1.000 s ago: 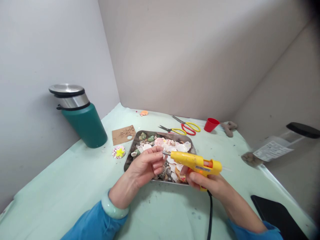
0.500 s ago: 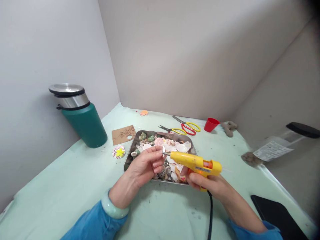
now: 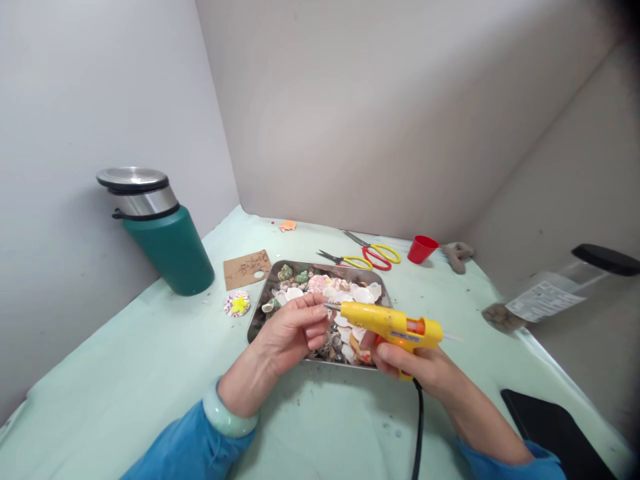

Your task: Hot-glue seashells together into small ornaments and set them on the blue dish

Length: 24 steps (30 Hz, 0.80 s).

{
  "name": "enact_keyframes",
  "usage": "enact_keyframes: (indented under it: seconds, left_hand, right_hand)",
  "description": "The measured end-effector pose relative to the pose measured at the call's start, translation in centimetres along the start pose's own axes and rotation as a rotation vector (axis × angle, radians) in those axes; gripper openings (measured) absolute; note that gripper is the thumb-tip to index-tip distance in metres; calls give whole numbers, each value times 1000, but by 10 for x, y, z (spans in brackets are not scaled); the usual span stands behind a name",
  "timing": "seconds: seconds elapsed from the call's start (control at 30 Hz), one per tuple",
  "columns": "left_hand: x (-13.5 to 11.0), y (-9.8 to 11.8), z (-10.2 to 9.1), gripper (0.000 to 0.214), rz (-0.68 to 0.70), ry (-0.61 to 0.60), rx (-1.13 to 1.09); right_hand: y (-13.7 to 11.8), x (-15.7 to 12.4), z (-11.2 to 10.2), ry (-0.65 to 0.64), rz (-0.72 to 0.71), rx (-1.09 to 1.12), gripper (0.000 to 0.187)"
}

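Observation:
My right hand is wrapped round the grip of a yellow glue gun, its metal nozzle pointing left. At the nozzle tip, my left hand pinches a small white piece, mostly hidden by the fingers and too small to make out as a kind. Both hands are over a metal tray filled with seashells: white, pink, green and brown ones. From the gun's lower end a black cord runs toward me.
Left of the tray lie a decorated disc with a yellow star and a brown cardboard piece. A green bottle stands farther left. Behind are scissors, a red cup and an orange piece. A clear container is at right.
The small white piece at the nozzle has turned or dropped lower and shows less above my left fingertips. The glue gun has shifted very slightly; both hands keep their holds.

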<state>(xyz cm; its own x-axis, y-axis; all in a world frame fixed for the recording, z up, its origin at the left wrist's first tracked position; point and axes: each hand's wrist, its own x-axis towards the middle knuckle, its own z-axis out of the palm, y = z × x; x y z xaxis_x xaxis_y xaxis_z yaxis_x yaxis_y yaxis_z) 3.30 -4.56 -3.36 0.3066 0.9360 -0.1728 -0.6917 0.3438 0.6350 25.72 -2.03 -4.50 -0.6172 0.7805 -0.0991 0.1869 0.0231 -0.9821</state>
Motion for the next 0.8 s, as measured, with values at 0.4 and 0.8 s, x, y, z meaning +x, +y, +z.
enact_keyframes:
  seconds: [0.4, 0.8]
  left_hand:
    - [1, 2, 1, 22, -21, -17, 28]
    - [1, 2, 3, 27, -3, 52, -42]
  right_hand:
    - [8, 5, 2, 55, -86, 103, 40]
    - [6, 2, -3, -35, -41, 27, 40]
